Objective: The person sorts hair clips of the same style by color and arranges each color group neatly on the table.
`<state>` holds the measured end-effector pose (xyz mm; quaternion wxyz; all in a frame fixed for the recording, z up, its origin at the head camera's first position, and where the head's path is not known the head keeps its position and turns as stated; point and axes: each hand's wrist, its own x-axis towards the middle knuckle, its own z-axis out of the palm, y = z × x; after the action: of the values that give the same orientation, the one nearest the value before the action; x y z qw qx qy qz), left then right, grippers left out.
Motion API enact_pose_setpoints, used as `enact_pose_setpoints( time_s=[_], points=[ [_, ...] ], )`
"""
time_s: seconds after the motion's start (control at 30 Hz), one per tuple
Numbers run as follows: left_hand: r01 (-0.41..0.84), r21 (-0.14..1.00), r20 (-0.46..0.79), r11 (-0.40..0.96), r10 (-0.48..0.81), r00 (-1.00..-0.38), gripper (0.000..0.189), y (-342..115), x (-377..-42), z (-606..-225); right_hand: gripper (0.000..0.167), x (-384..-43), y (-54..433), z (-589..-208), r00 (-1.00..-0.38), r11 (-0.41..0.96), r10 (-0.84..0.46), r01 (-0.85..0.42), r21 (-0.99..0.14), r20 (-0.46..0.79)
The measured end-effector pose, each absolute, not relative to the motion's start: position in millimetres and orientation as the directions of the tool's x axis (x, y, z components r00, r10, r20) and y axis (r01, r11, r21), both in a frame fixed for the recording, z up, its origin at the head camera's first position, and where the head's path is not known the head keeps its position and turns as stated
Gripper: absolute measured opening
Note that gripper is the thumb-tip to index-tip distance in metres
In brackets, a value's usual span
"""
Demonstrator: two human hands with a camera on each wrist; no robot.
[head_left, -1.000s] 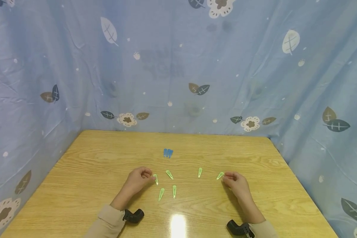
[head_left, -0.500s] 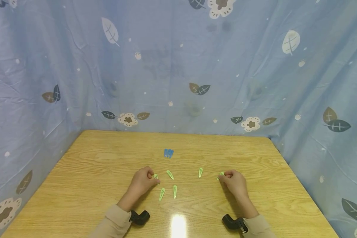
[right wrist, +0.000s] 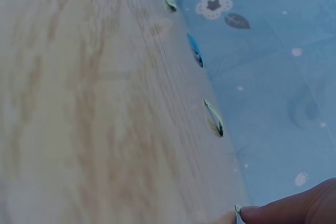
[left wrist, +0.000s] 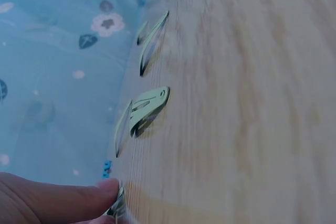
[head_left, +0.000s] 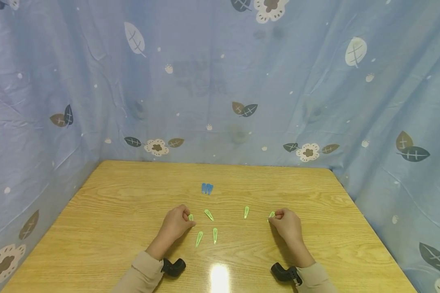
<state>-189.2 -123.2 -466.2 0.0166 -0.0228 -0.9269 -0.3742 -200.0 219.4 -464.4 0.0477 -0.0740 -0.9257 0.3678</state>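
Observation:
Several light-green snap hair clips lie on the wooden table in the head view. My left hand (head_left: 175, 224) pinches the leftmost green hair clip (head_left: 191, 217) between thumb and fingers, down at the tabletop; its lower end is hidden by the thumb. In the left wrist view that hair clip (left wrist: 121, 199) shows just past the thumb tip. On the other side my right hand (head_left: 289, 226) pinches the rightmost green hair clip (head_left: 271, 214), partly covered by the thumb. The right wrist view shows only a bit of this hair clip (right wrist: 238, 209) by a fingertip.
Between the hands lie other green hair clips (head_left: 215, 236), spread apart. Farther back, blue hair clips (head_left: 207, 188) sit close together. A patterned blue curtain (head_left: 220, 81) hangs behind and beside the table (head_left: 132, 183). Each wrist wears a black device (head_left: 174, 267).
My left hand has moved right and its thumb has come over the leftmost clip. My right hand has shifted slightly left, bringing thumb and finger onto the rightmost clip.

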Motion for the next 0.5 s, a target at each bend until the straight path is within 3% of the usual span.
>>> enact_pose_setpoints(
  time_s=[0.5],
  points=[
    [0.021, 0.698, 0.009, 0.716, 0.021, -1.0, 0.031, -126.2, -189.0, -463.9, 0.034, -206.4, 212.9, -460.7, -0.992, 0.702, 0.124, 0.089, -0.707, -0.002]
  ],
)
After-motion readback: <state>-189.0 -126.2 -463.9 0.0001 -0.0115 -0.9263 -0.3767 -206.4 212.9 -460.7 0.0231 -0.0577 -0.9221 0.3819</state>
